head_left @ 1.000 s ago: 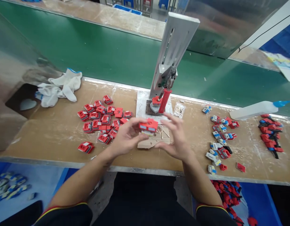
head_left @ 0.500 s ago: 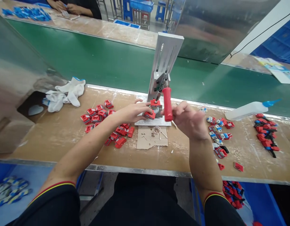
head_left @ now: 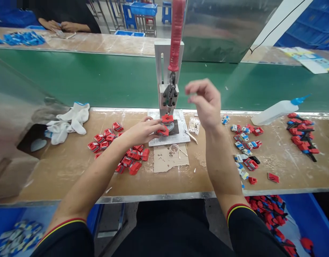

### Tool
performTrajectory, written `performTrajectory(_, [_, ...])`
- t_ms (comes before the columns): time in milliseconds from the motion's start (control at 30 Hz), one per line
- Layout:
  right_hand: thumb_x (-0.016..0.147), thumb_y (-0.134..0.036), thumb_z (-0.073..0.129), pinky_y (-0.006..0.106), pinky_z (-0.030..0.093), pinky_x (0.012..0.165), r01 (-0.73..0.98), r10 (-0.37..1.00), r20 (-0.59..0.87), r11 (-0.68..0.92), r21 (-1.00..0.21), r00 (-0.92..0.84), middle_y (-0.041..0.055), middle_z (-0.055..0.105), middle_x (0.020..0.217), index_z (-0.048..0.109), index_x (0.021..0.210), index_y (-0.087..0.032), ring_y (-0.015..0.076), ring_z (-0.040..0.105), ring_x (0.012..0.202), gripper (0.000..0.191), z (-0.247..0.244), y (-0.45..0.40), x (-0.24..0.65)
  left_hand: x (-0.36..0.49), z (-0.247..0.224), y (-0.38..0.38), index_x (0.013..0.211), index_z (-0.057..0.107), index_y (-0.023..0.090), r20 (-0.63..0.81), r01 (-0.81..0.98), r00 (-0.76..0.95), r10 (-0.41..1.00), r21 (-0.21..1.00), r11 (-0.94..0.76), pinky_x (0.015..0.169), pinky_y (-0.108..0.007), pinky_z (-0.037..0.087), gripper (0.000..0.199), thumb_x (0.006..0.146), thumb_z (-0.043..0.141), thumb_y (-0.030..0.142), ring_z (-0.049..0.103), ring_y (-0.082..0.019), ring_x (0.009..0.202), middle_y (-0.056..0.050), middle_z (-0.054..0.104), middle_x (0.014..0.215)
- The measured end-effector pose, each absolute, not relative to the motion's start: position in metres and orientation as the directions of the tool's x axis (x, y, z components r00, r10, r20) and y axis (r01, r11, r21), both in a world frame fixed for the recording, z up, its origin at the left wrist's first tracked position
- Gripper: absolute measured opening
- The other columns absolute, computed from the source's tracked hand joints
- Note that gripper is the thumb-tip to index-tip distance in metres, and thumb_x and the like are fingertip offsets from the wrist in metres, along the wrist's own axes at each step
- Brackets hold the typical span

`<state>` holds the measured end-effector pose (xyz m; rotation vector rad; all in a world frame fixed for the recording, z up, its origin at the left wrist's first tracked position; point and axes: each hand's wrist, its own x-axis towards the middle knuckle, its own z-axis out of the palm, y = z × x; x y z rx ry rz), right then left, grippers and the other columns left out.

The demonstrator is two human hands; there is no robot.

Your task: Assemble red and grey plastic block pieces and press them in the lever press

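Note:
My left hand (head_left: pixel 145 131) grips a small red plastic part (head_left: pixel 163 131) at the front of a metal toggle press (head_left: pixel 168 91). Another red plastic piece (head_left: pixel 167 119) sits on the round seat under the press's plunger. Pointing straight up, the press's red lever handle (head_left: pixel 176 39) is touched by neither hand. My right hand (head_left: pixel 205 101) is in the air to the right of the press, its fingers curled with a gap to the thumb, and nothing shows in it. Several red-and-grey parts (head_left: pixel 134 153) lie in a pile beside my left forearm.
White gloves (head_left: pixel 70 123) lie at the left. Cotton swabs (head_left: pixel 194 125) and torn cardboard (head_left: pixel 166 162) are near the press base. Blue-and-white parts (head_left: pixel 241 137), a white bottle (head_left: pixel 273 111) and red-black parts (head_left: pixel 300 135) stand right. Across the green belt (head_left: pixel 113 78), another person's hands (head_left: pixel 60 25) work.
The lever handle has swung from hanging low to upright. My right hand has come off it and risen. My left hand keeps the red part at the press; the view has shifted.

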<state>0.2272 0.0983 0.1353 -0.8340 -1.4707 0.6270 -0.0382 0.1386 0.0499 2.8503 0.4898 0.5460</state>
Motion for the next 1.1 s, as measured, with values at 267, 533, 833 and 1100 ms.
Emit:
performTrajectory(267, [0.08,-0.028,0.069,0.055,0.05,0.108,0.475,0.969,0.177,0.238,-0.847,-0.17,0.013,0.072,0.131,0.063,0.12,-0.023,0.0323,0.064,0.122,0.042,0.028,0.106,0.219,-0.039,0.057,0.133,0.122,0.069,0.028,0.299,0.304,0.856,0.422,0.369,-0.878,0.115,-0.047,0.045,0.023,0.1,0.064,0.027,0.068,-0.027,0.131,-0.009,0.074,0.136])
performTrajectory(533, [0.082,-0.034,0.079,0.033,0.054,0.079,-0.072,0.991,-0.105,-0.099,-0.992,0.085,0.0031,0.077,0.101,0.062,0.104,-0.026,0.0177,0.067,0.089,0.029,0.015,0.095,0.258,-0.042,0.037,0.131,0.115,0.064,0.022,0.347,0.351,0.573,0.743,0.715,-0.604,0.103,-0.043,0.059,0.032,0.089,0.075,0.037,0.075,-0.026,0.109,-0.009,0.078,0.115])
performTrajectory(833, [0.086,-0.04,0.071,0.038,0.055,0.08,-0.066,0.93,-0.056,-0.035,-0.997,0.362,0.0021,0.072,0.108,0.055,0.119,-0.034,0.0209,0.068,0.092,0.037,0.012,0.133,0.34,0.003,0.002,0.153,0.103,0.047,0.026,0.29,0.163,0.385,0.876,0.913,-0.374,0.094,-0.043,0.061,0.042,0.076,0.079,0.028,0.077,-0.022,0.094,-0.001,0.074,0.094])
performTrajectory(1100, [0.077,-0.014,0.063,0.06,0.042,0.113,0.79,0.96,0.251,0.056,-0.611,0.126,0.0139,0.073,0.106,0.067,0.107,-0.021,0.033,0.059,0.108,0.03,0.007,0.223,0.345,0.014,0.002,0.157,0.103,0.048,0.025,0.255,0.24,0.359,0.898,0.905,-0.353,0.097,-0.048,0.061,0.039,0.077,0.078,0.023,0.077,-0.023,0.095,-0.003,0.077,0.099])
